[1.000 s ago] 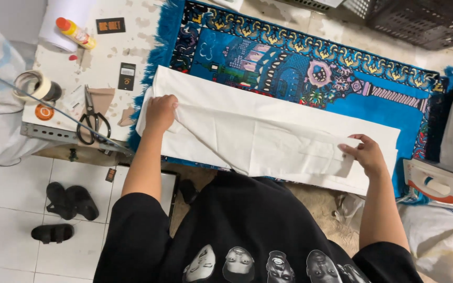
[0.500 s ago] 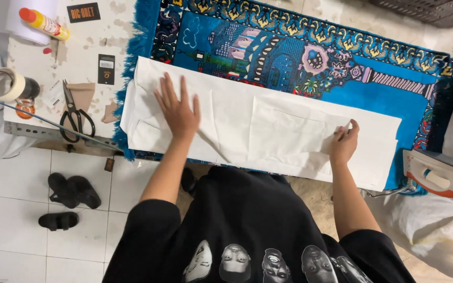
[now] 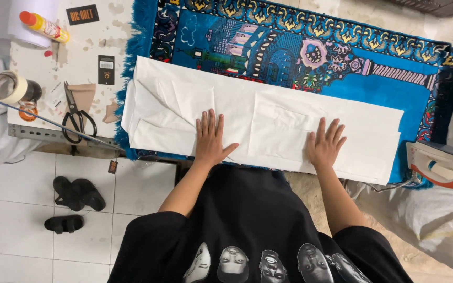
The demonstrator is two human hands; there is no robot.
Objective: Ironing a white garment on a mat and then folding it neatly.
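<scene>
A white table top (image 3: 87,44), stained and flaked in patches, fills the upper left, with a metal edge (image 3: 43,133) along its near side. A blue patterned rug (image 3: 310,50) with a fringed border covers the work surface beside it. Below, the floor (image 3: 6,230) is laid with pale square tiles with grey joints, and black sandals (image 3: 74,202) lie there (two together, one apart). Further right the ground (image 3: 310,196) turns rough and sandy-coloured. White sacking (image 3: 441,225) is bunched at the lower right. The light is even and soft, casting faint shadows.
</scene>
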